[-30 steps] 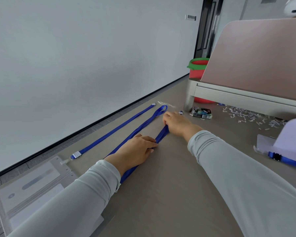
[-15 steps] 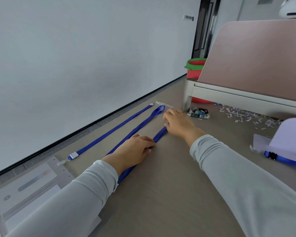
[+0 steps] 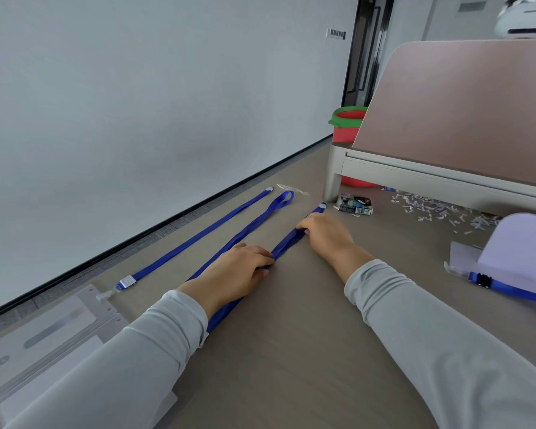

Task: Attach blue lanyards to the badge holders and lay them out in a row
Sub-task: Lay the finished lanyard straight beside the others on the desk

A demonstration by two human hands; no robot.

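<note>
OK, both hands press one lanyard (image 3: 287, 244) flat on the worktop (image 3: 291, 351). I see left hand (image 3: 232, 274) pinching it, right hand (image 3: 325, 232) too.

Four blue lanyards (image 3: 198, 233), two hands (image 3: 239, 274), one red bucket (image 3: 347, 128), one small carton (image 3: 355, 205).

3 blue lanyards flat on the table, roughly parallel. Far lanyard (image 3: 195, 236) straight, clipped to a clear badge holder (image 3: 41, 332) at near-left. Middle lanyard (image 3: 251, 226) ends in a loop. Nearest lanyard (image 3: 287, 244) is doubled over.
</note>
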